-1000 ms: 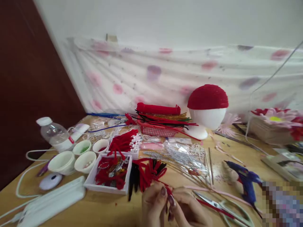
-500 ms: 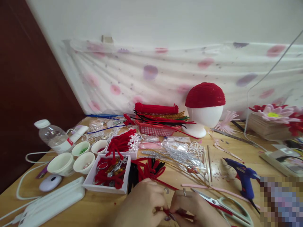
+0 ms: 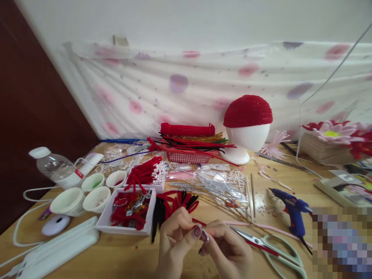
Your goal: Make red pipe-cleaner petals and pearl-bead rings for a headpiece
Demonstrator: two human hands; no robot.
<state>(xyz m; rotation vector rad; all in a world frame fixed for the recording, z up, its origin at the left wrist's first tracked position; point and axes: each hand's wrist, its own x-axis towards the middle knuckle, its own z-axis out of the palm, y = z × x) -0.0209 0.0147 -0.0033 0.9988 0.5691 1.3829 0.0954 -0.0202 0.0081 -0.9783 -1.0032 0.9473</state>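
Red stem (image 3: pixel 199 222) slants toward the scissors (image 3: pixel 260 241), just beyond my left hand (image 3: pixel 176 242); my right hand (image 3: pixel 229 246) is nearer them. Fingertips meet; I can't tell on what.

Hands (image 3: pixel 175 244) at the lower centre, supplies spread around them on the tabletop (image 3: pixel 124 261).
Scissors (image 3: pixel 262 243) lie just right of them, a glue gun (image 3: pixel 293 206) farther right; a loose bundle of stems (image 3: pixel 175 200) lies just behind the hands. To the left sits a tray (image 3: pixel 123 230), with a second tray (image 3: pixel 159 188) behind it, bowls (image 3: pixel 69 212) beside them and a bottle (image 3: pixel 61 170) behind the bowls. A flat device (image 3: pixel 61 248) lies lower left. Past the centre, packets (image 3: pixel 215 186) lie before a basket (image 3: pixel 190 157); right of it stands a head form (image 3: pixel 247 137) before the wall cloth (image 3: pixel 139 83). Flowers (image 3: pixel 334 133) top a stack (image 3: pixel 318 151) at the right.
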